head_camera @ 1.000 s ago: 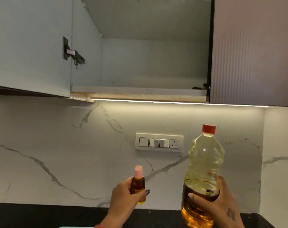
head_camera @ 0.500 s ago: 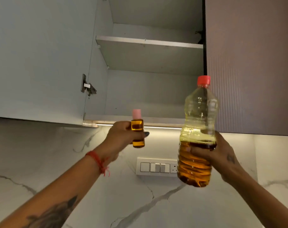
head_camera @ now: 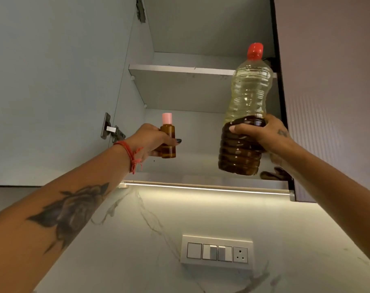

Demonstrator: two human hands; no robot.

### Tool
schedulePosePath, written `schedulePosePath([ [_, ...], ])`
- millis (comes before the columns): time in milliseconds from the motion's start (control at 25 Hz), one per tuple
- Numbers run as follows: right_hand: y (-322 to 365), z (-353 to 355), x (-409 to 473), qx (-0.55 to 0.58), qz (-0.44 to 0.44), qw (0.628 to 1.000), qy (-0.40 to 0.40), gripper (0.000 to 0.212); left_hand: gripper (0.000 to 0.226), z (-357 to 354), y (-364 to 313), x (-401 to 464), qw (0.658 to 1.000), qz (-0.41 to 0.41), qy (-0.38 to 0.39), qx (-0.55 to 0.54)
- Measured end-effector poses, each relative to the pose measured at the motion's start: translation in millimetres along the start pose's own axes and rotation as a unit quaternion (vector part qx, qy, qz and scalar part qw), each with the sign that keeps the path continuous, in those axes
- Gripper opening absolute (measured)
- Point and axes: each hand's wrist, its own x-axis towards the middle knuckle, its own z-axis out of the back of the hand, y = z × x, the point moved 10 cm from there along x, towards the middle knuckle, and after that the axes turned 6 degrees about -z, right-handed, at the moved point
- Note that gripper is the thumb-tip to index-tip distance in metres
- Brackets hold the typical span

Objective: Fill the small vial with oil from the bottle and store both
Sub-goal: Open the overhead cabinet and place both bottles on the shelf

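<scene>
We grip the vial (head_camera: 168, 138) in the left hand (head_camera: 150, 142) and the bottle (head_camera: 244, 115) in the right hand (head_camera: 264, 134), both upright at frame centre. The lower shelf (head_camera: 201, 166) of the open cabinet lies just behind and below them; the vial sits nearer its front edge.

Home kitchen: wall cupboard (head_camera: 201, 89), marble backsplash (head_camera: 137, 240), switch panel (head_camera: 216, 252).
</scene>
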Motion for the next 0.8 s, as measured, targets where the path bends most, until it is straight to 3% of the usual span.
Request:
schedulePosePath([
  [120, -10.1, -17.0, 35.1, -0.007, -0.016, 1.000, -0.011, 0.056, 0.035, 1.2, 19.7, 32.0, 1.000, 0.028, -0.012, 0.003],
  [240, -32.9, -43.0, 68.6, -0.006, -0.039, 0.999, -0.002, 0.044, 0.027, -0.7, 40.7, 63.4, 0.998, 0.053, -0.014, 0.018],
  [360, -66.3, -73.4, 97.8, -0.030, -0.074, 0.997, 0.018, 0.073, 0.023, -4.4, 60.9, 88.4, 0.996, 0.076, -0.009, 0.042],
  [480, -96.5, -97.1, 121.0, -0.041, -0.106, 0.993, 0.036, 0.094, 0.042, -6.9, 84.4, 111.5, 0.993, 0.107, -0.002, 0.054],
  [640, -125.0, -122.3, 135.2, -0.020, -0.152, 0.987, 0.057, 0.085, 0.042, -9.5, 113.4, 126.4, 0.981, 0.165, 0.026, 0.094],
  [800, -154.7, -142.2, 145.8, -0.028, -0.191, 0.978, 0.081, 0.076, 0.014, -17.9, 129.2, 129.4, 0.968, 0.199, 0.063, 0.138],
])
